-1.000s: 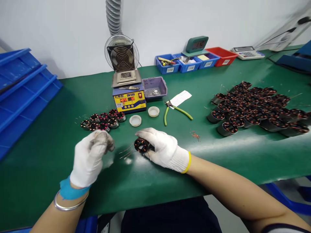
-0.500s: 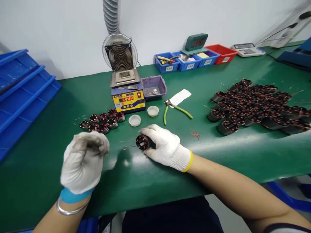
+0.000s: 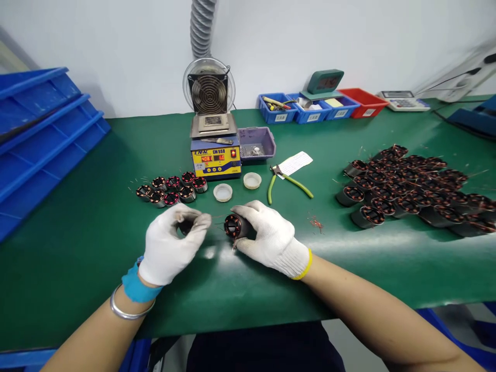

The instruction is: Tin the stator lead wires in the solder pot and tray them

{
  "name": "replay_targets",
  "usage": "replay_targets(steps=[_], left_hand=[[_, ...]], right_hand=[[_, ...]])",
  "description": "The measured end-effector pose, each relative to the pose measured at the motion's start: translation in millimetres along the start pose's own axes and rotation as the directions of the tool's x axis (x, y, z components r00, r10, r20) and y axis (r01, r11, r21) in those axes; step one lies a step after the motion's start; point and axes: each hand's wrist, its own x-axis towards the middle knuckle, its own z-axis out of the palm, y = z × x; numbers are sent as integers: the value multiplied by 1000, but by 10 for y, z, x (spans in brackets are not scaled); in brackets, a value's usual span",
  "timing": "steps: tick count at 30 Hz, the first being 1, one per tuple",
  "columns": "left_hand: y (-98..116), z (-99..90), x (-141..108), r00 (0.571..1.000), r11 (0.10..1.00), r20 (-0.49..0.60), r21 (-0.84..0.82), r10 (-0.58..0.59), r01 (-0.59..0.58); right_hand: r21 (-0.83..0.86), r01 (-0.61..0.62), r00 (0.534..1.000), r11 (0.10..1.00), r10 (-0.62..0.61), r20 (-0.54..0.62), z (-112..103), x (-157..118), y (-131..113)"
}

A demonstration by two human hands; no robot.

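Gripping a near wound core (image 3: pixel 236 226), the right hand (image 3: pixel 268 232) faces the curled left hand (image 3: pixel 173 243), whose hold is unclear

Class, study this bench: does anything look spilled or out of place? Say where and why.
Yes: loose coppery wire scraps lie on the green table, between the right hand and the large group of coils. They sit in the open, like stray litter.
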Motion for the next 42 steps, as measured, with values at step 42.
replay_targets(steps=[42], left_hand=[[116,261,-114,905,817,234,-392,-356,422]], right_hand=[[52,0,1000,999,-1,14,49,-70,-50]])
